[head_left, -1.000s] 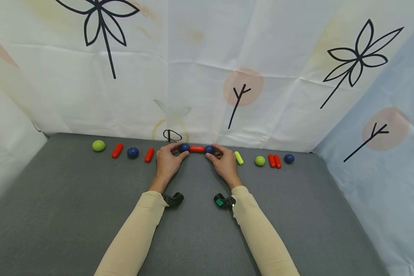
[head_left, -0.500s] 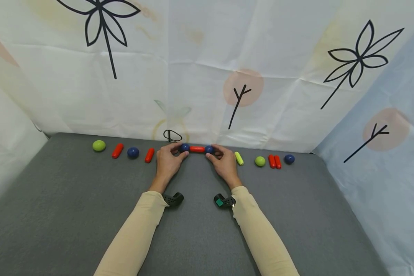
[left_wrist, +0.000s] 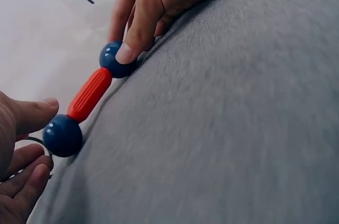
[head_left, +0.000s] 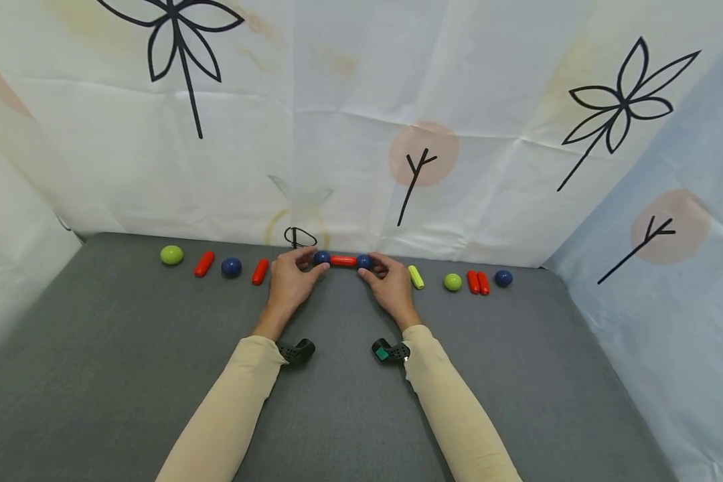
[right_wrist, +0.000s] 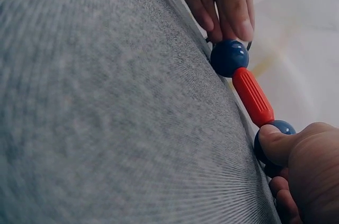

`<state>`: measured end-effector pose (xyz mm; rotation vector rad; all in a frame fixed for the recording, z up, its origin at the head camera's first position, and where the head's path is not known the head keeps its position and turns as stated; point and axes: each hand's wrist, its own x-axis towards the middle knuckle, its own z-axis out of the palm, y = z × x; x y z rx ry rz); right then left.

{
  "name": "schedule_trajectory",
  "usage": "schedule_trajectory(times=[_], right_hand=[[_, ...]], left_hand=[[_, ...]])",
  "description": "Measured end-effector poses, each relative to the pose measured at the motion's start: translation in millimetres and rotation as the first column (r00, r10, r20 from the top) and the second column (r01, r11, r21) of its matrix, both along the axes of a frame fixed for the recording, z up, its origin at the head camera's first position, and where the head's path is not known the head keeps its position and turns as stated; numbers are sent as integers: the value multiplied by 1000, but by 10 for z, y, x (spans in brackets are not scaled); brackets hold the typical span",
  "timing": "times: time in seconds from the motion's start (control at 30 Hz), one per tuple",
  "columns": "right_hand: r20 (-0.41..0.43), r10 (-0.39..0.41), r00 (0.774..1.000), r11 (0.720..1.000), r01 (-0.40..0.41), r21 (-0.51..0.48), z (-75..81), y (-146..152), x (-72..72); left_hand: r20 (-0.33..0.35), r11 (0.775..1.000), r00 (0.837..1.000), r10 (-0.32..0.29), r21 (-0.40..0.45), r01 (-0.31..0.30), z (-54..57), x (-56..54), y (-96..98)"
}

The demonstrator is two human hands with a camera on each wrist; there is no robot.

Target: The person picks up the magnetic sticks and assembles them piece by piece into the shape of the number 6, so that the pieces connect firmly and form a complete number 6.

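Note:
A red ribbed rod (head_left: 343, 260) lies in line between two glossy blue balls at the back of the grey table (head_left: 343, 402), each ball meeting one end of it. My left hand (head_left: 289, 284) has the left blue ball (left_wrist: 62, 136) between thumb and fingers, the thumb tip right at its edge in the left wrist view. The right blue ball (head_left: 364, 262) is pinched by my right hand (head_left: 393, 288), whose thumb (right_wrist: 273, 139) covers part of it in the right wrist view.
Left of the hands lie a green ball (head_left: 171, 255), another blue ball (head_left: 231, 268) and red rods (head_left: 260, 272). To the right are a yellow-green rod (head_left: 416, 277), a green ball (head_left: 452, 282), two red rods (head_left: 478, 282) and a blue ball (head_left: 503, 278). A white printed cloth (head_left: 349, 167) rises behind.
My left wrist and forearm have shifted slightly to the left. Both hands stay at the blue balls, and the rod with its two balls keeps its place.

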<state>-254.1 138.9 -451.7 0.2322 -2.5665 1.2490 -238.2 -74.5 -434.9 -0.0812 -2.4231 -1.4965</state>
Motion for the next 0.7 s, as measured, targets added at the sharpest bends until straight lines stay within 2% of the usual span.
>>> schedule_trajectory(times=[0.2,0.4,0.53,0.7], right_hand=[[-7,2,1000,1000,-2,2,17,-2,16],[2,2,1000,1000,-2,0,18,-9,12],[15,-2,1000,1000,2,-8,15,-11,15],[19,-2,1000,1000,3,-10,19,-11,20]], left_hand=[[-33,999,999,-31,-22,30,97,74,-193],[-63,993,998,9,-120,-16,152,153,-437],[-90,986,995,47,-153,-61,121,221,-547],[-147,985,986,82,-139,-103,26,264,-620]])
